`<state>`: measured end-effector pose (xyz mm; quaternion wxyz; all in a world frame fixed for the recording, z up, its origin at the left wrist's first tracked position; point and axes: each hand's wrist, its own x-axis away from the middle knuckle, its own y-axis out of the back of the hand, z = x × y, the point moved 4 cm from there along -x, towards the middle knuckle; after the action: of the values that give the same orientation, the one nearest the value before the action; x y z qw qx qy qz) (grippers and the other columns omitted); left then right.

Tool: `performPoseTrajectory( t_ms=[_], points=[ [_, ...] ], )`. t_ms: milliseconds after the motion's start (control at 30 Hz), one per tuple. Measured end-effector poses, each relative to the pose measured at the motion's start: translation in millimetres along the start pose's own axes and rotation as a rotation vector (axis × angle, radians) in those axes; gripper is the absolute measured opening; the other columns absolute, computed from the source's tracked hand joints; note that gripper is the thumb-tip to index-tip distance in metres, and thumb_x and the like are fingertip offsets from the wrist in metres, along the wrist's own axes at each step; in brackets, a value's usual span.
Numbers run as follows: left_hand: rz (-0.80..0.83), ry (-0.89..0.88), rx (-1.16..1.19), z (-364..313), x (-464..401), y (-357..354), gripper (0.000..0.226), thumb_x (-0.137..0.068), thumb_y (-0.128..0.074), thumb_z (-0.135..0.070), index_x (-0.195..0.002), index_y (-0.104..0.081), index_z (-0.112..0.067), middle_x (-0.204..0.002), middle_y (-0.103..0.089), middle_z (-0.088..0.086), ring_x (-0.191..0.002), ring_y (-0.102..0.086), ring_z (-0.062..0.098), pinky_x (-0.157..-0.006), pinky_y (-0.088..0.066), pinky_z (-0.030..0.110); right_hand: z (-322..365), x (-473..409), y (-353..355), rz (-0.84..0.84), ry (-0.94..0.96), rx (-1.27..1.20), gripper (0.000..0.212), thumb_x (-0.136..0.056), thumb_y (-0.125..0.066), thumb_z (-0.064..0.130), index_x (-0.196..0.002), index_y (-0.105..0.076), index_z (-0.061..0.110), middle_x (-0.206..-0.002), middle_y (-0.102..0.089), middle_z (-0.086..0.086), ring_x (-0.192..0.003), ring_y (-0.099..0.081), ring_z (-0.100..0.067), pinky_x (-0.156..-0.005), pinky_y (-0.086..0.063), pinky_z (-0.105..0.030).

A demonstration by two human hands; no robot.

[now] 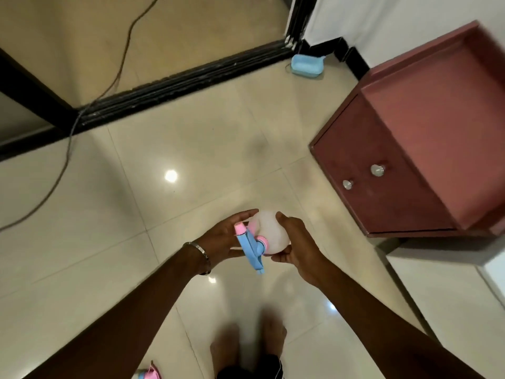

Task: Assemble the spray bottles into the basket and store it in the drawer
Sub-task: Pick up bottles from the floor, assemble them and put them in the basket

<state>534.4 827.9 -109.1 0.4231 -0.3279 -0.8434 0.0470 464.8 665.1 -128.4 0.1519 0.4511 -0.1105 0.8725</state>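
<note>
Spray bottle (269, 233) held in mid-air above the tiled floor (191, 149), right hand (296, 248) fingers curled round its white body, left hand (226, 236) cupping the blue-and-pink trigger head — blue basket (306, 65) far off by the wall, red cabinet (415, 149) to the right, drawers shut.

spray bottle (270, 233) between both hands, above floor | cabinet (410, 149) right | basket (307, 65) far, by wall
</note>
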Motion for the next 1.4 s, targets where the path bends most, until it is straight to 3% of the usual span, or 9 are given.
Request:
performPoseTrajectory(
  t_ms=[100,267,467,733,833,967,1100,1233,1400],
  points=[
    [0.043,-0.057,-0.005,-12.3,12.5,-27.7,0.051,-0.091,-0.05,0.003,-0.121,-0.058,-0.037,-0.121,-0.064,0.001,-0.106,-0.066,0.017,-0.09,-0.055,0.037,15.2,35.1,21.9,-0.023,0.009,-0.067,0.066,-0.068,-0.066,0.069,-0.119,-0.059,0.028,-0.112,-0.07,-0.01,-0.087,-0.074,-0.026,-0.062,-0.059,-0.033],
    [0.165,-0.048,-0.083,-44.9,22.2,-103.9,0.056,-0.082,-0.069,-0.022,-0.129,-0.053,-0.046,-0.132,-0.057,-0.014,-0.123,-0.058,0.019,-0.101,-0.047,0.052,32.7,97.7,74.1,-0.075,0.047,-0.185,0.058,-0.084,-0.055,0.071,-0.119,-0.066,0.025,-0.107,-0.076,-0.009,-0.094,-0.074,-0.034,-0.085,-0.06,-0.051],
    [0.222,-0.09,-0.079,-70.5,22.2,-219.3,0.051,-0.086,-0.068,-0.011,-0.131,-0.055,-0.033,-0.135,-0.057,-0.002,-0.121,-0.06,0.025,-0.103,-0.045,0.053,57.4,184.7,161.5,-0.196,0.166,-0.188,0.043,-0.093,-0.04,0.064,-0.112,-0.065,0.034,-0.105,-0.075,0.0,-0.088,-0.076,-0.028,-0.067,-0.061,-0.033],
    [0.309,-0.095,-0.229,-86.8,11.8,-397.3,0.041,-0.094,-0.054,-0.011,-0.133,-0.054,-0.025,-0.128,-0.064,-0.002,-0.113,-0.064,0.018,-0.082,-0.057,0.032,60.3,281.9,306.4,-0.408,0.343,-0.188,0.027,-0.095,-0.047,0.054,-0.116,-0.061,0.043,-0.116,-0.068,0.016,-0.109,-0.063,-0.008,-0.093,-0.054,-0.034],
    [0.326,-0.1,-0.271,-87.2,5.6,-463.0,0.034,-0.094,-0.054,-0.01,-0.125,-0.058,-0.023,-0.119,-0.069,-0.005,-0.105,-0.068,0.014,-0.08,-0.059,0.033,58.0,308.7,364.0,-0.482,0.402,-0.214,0.017,-0.097,-0.05,0.048,-0.11,-0.061,0.046,-0.113,-0.065,0.024,-0.106,-0.063,-0.005,-0.088,-0.054,-0.027],
    [0.287,-0.109,-0.343,-83.1,-11.2,-534.6,0.03,-0.093,-0.058,-0.013,-0.122,-0.056,-0.019,-0.117,-0.068,-0.001,-0.108,-0.063,0.02,-0.093,-0.052,0.045,51.9,333.3,426.1,-0.566,0.463,-0.285,0.032,-0.096,-0.053,0.046,-0.127,-0.058,0.039,-0.128,-0.063,0.016,-0.111,-0.062,-0.004,-0.093,-0.056,-0.035],
    [0.285,-0.175,-0.47,-80.7,-34.9,-601.8,0.022,-0.093,-0.059,-0.019,-0.114,-0.055,-0.024,-0.11,-0.066,-0.006,-0.097,-0.062,0.011,-0.077,-0.053,0.026,48.0,344.9,479.5,-0.589,0.483,-0.376,0.038,-0.097,-0.051,0.043,-0.134,-0.053,0.039,-0.136,-0.059,0.011,-0.121,-0.058,-0.012,-0.096,-0.054,-0.042],
    [0.257,-0.265,-0.719,-77.4,-71.4,-659.9,0.031,-0.093,-0.058,-0.026,-0.124,-0.056,-0.02,-0.125,-0.057,0.002,-0.114,-0.056,0.021,-0.097,-0.051,0.038,47.1,342.5,533.2,-0.665,0.461,-0.465,0.039,-0.098,-0.053,0.034,-0.137,-0.053,0.031,-0.137,-0.059,0.0,-0.124,-0.057,-0.022,-0.103,-0.049,-0.049],
    [0.208,-0.413,-0.842,-71.0,-115.2,-718.3,0.038,-0.095,-0.056,-0.025,-0.132,-0.052,-0.017,-0.128,-0.051,0.003,-0.113,-0.054,0.015,-0.101,-0.047,0.031,48.0,317.9,597.7,-0.712,0.419,-0.506,0.04,-0.1,-0.052,0.029,-0.14,-0.051,0.026,-0.136,-0.06,-0.002,-0.123,-0.059,-0.026,-0.104,-0.049,-0.048]
  ],
)
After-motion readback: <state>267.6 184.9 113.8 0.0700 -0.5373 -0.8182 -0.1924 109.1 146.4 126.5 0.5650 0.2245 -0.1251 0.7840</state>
